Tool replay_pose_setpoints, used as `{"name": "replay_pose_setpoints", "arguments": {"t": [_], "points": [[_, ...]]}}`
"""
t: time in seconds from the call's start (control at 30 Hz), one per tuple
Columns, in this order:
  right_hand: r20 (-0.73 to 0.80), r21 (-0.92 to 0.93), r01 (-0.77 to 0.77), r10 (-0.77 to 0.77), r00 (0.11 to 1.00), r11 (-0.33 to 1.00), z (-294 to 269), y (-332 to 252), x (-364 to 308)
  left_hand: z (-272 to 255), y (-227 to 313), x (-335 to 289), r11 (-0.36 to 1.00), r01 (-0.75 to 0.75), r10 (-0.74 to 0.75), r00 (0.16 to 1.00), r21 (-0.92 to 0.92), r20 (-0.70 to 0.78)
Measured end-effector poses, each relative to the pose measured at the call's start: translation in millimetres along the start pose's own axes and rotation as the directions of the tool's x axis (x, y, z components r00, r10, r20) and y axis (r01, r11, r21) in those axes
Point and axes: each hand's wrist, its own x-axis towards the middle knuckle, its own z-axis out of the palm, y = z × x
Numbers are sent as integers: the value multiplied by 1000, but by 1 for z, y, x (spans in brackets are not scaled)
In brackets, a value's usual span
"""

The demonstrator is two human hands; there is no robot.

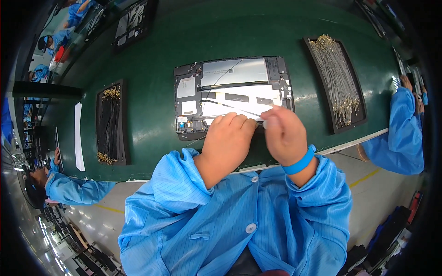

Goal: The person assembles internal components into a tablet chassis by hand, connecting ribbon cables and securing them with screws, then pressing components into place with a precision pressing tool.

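An opened tablet (235,72) lies in front of me, its battery, white-covered lower part and circuit boards bare. A thin dark wire runs slantwise over the upper battery. My left hand (228,140) bends over the tablet's near edge, fingers curled together; what they pinch is hidden under them. Beside it on the right, my right hand (285,135), with a blue band at the wrist, pinches thumb and forefinger together at the same edge. Whatever is between those fingertips is too small to make out. A thin grey cable end (197,140) sticks out left of my left hand.
On the green table (156,55), a tray of black cables (109,124) stands left and a tray of grey cables (335,78) right, both with gold-coloured ends. A white strip (78,137) lies far left. Another opened device (131,23) is at the back. Blue-sleeved co-workers sit on both sides.
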Motion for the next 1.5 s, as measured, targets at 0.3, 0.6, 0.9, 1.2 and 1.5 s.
{"name": "replay_pose_setpoints", "arguments": {"t": [0.3,0.6,0.9,1.2,1.5], "points": [[42,326,-585,607,794,742,-5,12,17,-12,-27,0,986,-112,121,990,126,-66],[299,29,-970,924,240,242,-54,4,9,-53,-95,-38,442,753,-734,616,-487,285],[447,365,-931,878,171,-4,22,-24,61,-89,-196,22,-183,317,-873,382,-930,302],[40,348,-860,911,411,373,110,26,201,-111,-314,34,-328,-230,-944,55,-916,324],[24,96,-946,949,314,311,105,60,180,-111,-368,57,-244,-259,-960,-76,-935,271]]}}
